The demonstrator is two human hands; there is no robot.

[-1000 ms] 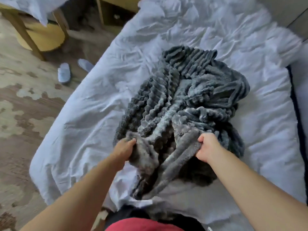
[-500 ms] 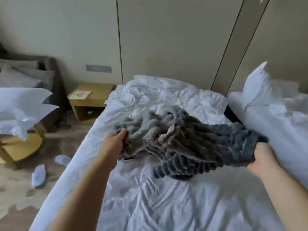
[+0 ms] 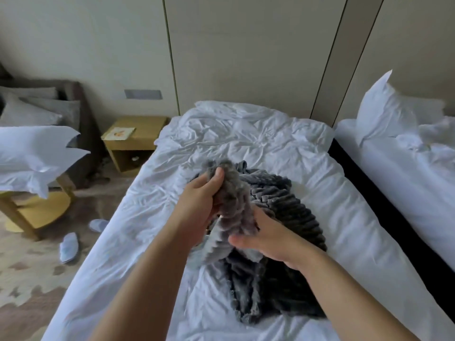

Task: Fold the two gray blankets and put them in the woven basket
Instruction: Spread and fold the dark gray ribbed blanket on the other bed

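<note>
A gray ribbed plush blanket (image 3: 278,207) lies bunched on the white bed (image 3: 258,141), its lower part spilling toward me. My left hand (image 3: 199,200) grips a raised bunch of it, thumb curled over the top. My right hand (image 3: 268,239) is just below and to the right, fingers curled into the hanging fabric beside the left hand. Whether this dark mass is one blanket or two, I cannot tell. No woven basket is in view.
A second white bed with a pillow (image 3: 389,114) stands to the right across a dark gap. Left of the bed are a wooden nightstand (image 3: 133,146), a round wooden table (image 3: 37,212) with pillows on it, and two slippers (image 3: 70,247) on the floor.
My hands, half a second ago spread wide with the blanket stretched between them, have come together at the middle. The blanket has sagged back onto the bed.
</note>
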